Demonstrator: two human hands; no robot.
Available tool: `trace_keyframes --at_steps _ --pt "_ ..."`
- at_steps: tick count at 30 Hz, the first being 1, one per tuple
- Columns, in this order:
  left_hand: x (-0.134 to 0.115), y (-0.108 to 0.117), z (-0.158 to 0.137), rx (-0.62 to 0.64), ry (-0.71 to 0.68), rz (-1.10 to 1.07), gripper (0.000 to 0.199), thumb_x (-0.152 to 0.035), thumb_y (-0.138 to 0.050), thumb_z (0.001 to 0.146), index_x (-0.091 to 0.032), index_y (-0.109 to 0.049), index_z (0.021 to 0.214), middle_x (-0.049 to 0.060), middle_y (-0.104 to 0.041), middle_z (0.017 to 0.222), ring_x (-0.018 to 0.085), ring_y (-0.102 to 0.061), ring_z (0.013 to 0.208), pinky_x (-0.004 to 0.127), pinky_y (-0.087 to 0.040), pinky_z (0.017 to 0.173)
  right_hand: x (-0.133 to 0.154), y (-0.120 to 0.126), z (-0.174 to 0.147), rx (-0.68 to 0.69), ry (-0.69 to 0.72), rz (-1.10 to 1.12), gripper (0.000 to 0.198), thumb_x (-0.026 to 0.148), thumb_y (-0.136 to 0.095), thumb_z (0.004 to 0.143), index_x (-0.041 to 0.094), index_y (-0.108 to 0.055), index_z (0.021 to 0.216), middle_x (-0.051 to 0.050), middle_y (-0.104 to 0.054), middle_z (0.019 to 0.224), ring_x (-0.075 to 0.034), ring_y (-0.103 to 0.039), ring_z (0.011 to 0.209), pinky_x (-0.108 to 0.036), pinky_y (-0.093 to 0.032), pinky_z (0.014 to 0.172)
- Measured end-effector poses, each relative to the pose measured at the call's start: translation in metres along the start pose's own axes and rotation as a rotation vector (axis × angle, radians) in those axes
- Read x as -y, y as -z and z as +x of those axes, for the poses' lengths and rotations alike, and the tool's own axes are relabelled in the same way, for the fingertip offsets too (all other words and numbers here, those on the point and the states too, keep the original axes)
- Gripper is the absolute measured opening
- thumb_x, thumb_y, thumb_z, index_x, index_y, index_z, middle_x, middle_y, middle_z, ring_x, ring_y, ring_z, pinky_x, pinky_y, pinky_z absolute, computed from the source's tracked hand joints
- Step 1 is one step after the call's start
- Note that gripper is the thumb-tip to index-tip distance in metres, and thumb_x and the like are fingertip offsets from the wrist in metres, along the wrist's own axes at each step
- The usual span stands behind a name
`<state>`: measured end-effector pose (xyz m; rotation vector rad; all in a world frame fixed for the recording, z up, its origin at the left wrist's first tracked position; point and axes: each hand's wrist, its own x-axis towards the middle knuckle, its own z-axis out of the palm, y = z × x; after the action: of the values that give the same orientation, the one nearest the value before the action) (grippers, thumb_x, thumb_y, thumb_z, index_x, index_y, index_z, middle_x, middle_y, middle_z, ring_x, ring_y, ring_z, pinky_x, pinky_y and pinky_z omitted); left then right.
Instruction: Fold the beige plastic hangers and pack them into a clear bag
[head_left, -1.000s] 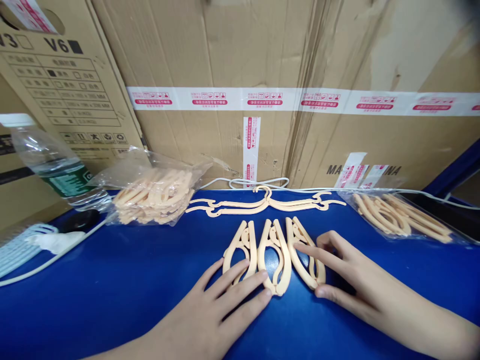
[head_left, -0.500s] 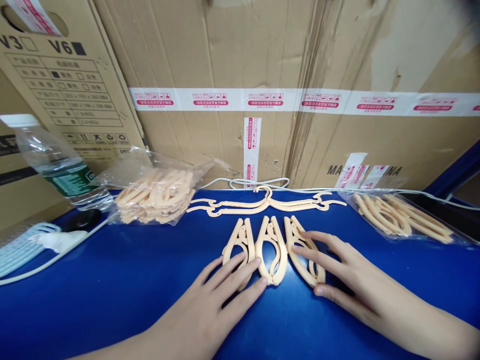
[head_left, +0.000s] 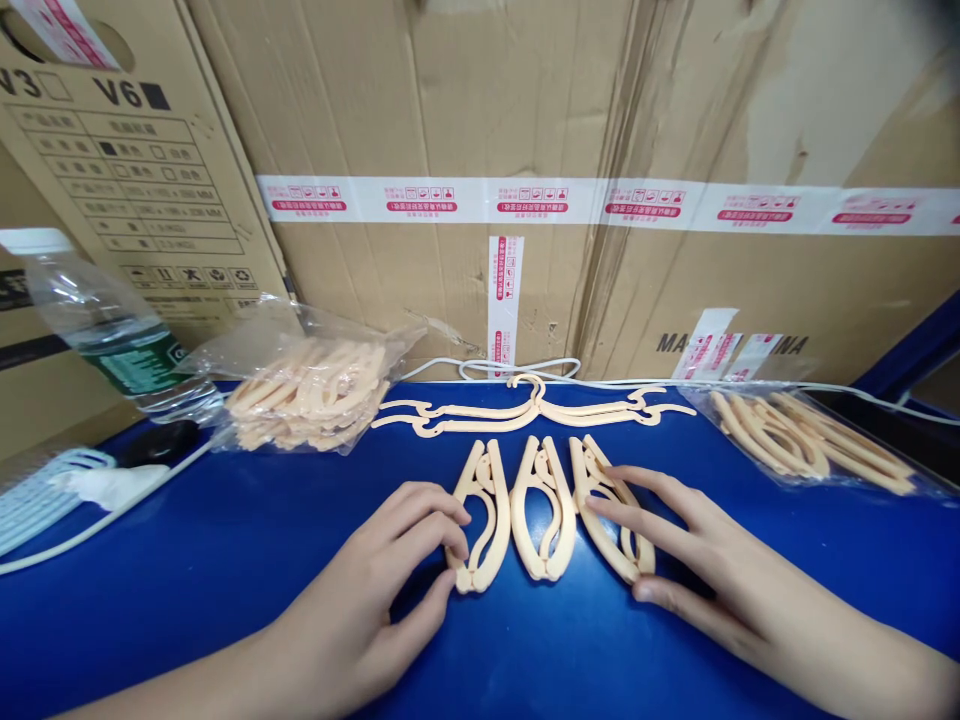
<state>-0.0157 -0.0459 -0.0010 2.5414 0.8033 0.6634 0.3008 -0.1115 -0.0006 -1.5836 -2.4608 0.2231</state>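
Beyond both hands a cardboard box (head_left: pixel 435 285) walls off the far side, and the blue table (head_left: pixel 585 650) spreads under them. Forward of the left hand (head_left: pixel 375 580) and right hand (head_left: pixel 705 550), an opened hanger (head_left: pixel 487 411) lies crosswise, its hook pointing away toward the box. Smaller, between the hands, are three folded hangers: the left folded hanger (head_left: pixel 501 515) at the left fingertips, the middle folded hanger (head_left: pixel 568 515) untouched, and the right folded hanger (head_left: pixel 598 538) under the right fingers.

The left hand is curled, thumb and fingers seemingly pinching the near left edge of its hanger. The right hand is spread, fingertips on its hanger and thumb at the near end.

Sideways pressure from either hand could shove a hanger into the middle one and skew the row; a pinch on the edge alone might slip.

Each folded hanger's long axis runs away from the hands, narrow arm tips forward, rounded joint nearest the person. The right one's far end leans leftward; the left one's leans slightly right.
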Motion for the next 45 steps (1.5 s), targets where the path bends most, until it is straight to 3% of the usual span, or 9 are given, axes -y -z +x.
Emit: trace_keyframes --at_steps 10,15,24,39,45 --pt "0.001 -0.002 -0.001 -0.022 -0.006 -0.007 0.017 -0.012 -0.044 0.092 -0.023 -0.056 0.095 0.007 -0.058 0.116 0.021 -0.053 0.113 0.035 -0.049 0.094 -0.002 -0.003 -0.001 -0.009 0.005 0.024 0.057 0.047 -0.047 0.098 0.040 -0.028 0.152 -0.009 -0.030 0.156 -0.035 -0.035 0.140 -0.057 -0.043 0.105" --pt "0.002 -0.002 -0.003 -0.101 0.031 -0.001 0.017 -0.016 -0.048 0.092 -0.024 -0.056 0.103 0.008 -0.058 0.121 0.022 -0.057 0.113 0.037 -0.050 0.095 -0.003 -0.003 0.000 -0.022 0.007 0.037 0.057 0.046 -0.050 0.098 0.038 -0.031 0.151 -0.009 -0.031 0.155 -0.035 -0.036 0.139 -0.057 -0.043 0.105" --pt "0.000 -0.003 -0.004 -0.126 0.008 0.007 0.017 -0.015 -0.048 0.091 -0.024 -0.058 0.101 0.007 -0.059 0.119 0.020 -0.057 0.112 0.034 -0.050 0.094 -0.003 -0.002 0.001 -0.019 0.000 0.037 0.057 0.048 -0.050 0.097 0.039 -0.033 0.150 -0.009 -0.032 0.155 -0.035 -0.037 0.139 -0.057 -0.043 0.105" --pt "0.001 -0.001 -0.001 -0.125 0.083 -0.041 0.012 -0.021 -0.050 0.091 -0.024 -0.059 0.098 0.007 -0.062 0.117 0.021 -0.062 0.108 0.035 -0.053 0.092 -0.008 -0.001 0.003 -0.145 -0.026 0.092 0.050 0.045 -0.046 0.098 0.030 -0.043 0.146 -0.013 -0.040 0.149 -0.034 -0.043 0.134 -0.056 -0.043 0.106" --pt "0.001 0.001 0.000 -0.101 0.054 -0.060 0.012 -0.019 -0.049 0.091 -0.024 -0.058 0.096 0.005 -0.064 0.110 0.020 -0.063 0.104 0.033 -0.053 0.088 -0.029 0.002 0.013 -0.239 -0.064 0.011 0.047 0.045 -0.042 0.100 0.023 -0.047 0.141 -0.014 -0.046 0.144 -0.032 -0.044 0.133 -0.055 -0.041 0.108"
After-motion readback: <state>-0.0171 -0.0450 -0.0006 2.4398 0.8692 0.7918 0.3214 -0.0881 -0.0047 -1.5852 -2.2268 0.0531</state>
